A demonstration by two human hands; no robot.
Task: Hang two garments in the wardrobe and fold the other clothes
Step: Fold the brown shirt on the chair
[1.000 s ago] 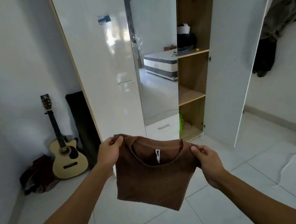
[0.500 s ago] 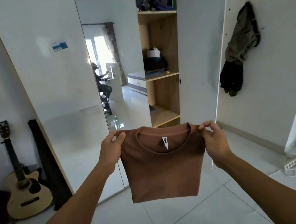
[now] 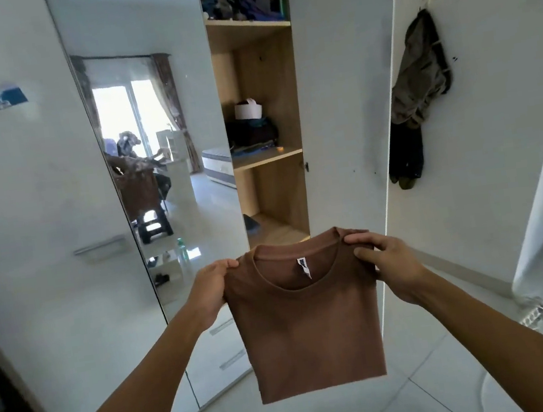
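Note:
A folded brown t-shirt hangs in front of me, collar up, a white label showing inside the neck. My left hand pinches its left shoulder and my right hand pinches its right shoulder, holding it up in the air. Behind it stands the white wardrobe with a mirror panel. Its open wooden compartment has shelves with piled clothes on the top shelf and dark clothes with a white item on the middle shelf.
The open wardrobe door stands right of the shelves. Dark garments hang on the wall at the right. A white power strip with cable lies on the tiled floor at the right. A dark object sits at the lower left edge.
I have moved closer to the wardrobe and the view has risen; the guitar has left the view. Both hands still hold the brown t-shirt, now raised in front of the open compartment.

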